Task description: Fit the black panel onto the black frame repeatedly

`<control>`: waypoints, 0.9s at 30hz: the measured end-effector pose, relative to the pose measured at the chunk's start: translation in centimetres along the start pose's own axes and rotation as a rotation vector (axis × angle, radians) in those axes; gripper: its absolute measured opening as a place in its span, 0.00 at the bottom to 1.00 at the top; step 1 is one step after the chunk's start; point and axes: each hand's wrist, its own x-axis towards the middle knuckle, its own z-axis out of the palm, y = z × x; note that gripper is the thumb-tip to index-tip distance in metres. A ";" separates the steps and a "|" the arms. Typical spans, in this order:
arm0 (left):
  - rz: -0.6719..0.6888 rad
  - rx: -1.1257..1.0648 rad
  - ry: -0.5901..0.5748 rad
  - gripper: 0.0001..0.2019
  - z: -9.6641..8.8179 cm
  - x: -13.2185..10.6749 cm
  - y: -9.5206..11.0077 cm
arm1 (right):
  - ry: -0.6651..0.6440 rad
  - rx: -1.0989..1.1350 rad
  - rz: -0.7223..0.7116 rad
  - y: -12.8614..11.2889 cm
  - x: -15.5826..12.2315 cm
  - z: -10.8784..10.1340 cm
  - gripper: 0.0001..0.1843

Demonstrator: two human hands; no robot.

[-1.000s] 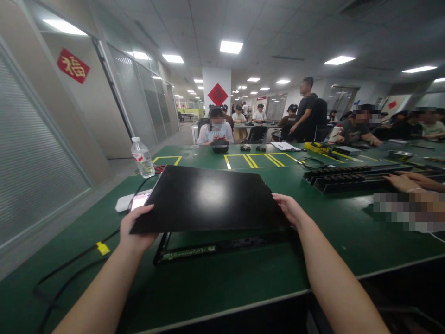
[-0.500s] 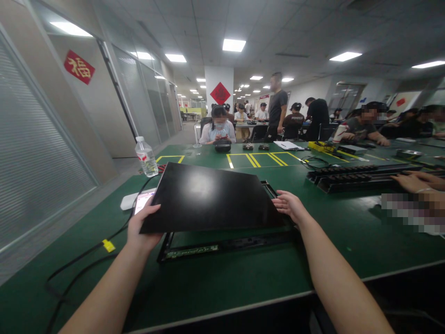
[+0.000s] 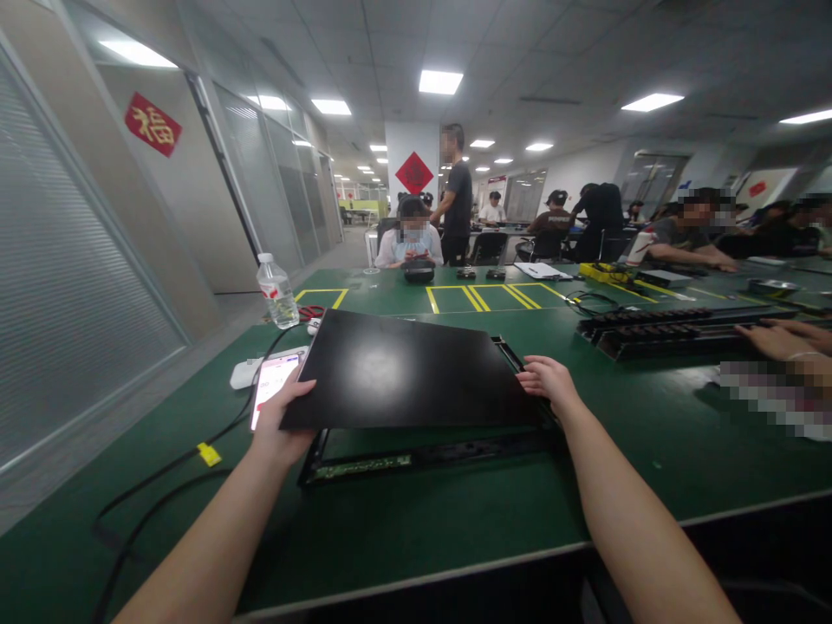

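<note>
A flat, glossy black display panel (image 3: 403, 368) is tilted over a thin black frame (image 3: 481, 451), its left side raised. My left hand (image 3: 286, 416) grips the panel's near left edge, thumb on top and fingers underneath. At the panel's right edge is my right hand (image 3: 549, 383), its fingers stretched toward the edge and not closed round it. The frame's near bar shows below the panel with a green circuit strip (image 3: 360, 469); most of the frame is hidden by the panel. A lit phone (image 3: 276, 381) lies just beyond my left hand.
A water bottle (image 3: 278, 293), a white case (image 3: 244, 373) and a black cable (image 3: 175, 468) with a yellow tag are on the left. Black rails (image 3: 656, 331) lie to the right, near a co-worker's hands (image 3: 773, 340). The green table's front edge (image 3: 416, 588) is close to me.
The panel and my left hand have shifted slightly right, uncovering more of the phone and red-handled tool. My right hand stays by the right edge. A standing person behind has moved left.
</note>
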 end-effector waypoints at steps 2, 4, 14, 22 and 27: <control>-0.013 0.016 -0.022 0.30 -0.2 0.2 -0.3 | 0.018 -0.029 -0.016 0.1 0.2 0.0 0.13; -0.026 0.028 -0.038 0.29 -0.3 0.3 -0.5 | 0.035 -0.056 -0.034 0.3 0.3 -0.1 0.12; -0.061 0.042 -0.068 0.31 -0.5 0.6 -0.8 | 0.080 -0.088 -0.081 0.8 0.9 -0.6 0.08; -0.085 0.058 -0.060 0.33 -0.3 0.5 -1.0 | 0.113 -0.111 -0.110 1.7 1.9 -1.0 0.08; -0.085 0.090 -0.092 0.34 -0.5 0.6 -1.1 | 0.135 -0.121 -0.122 2.1 2.5 -1.3 0.08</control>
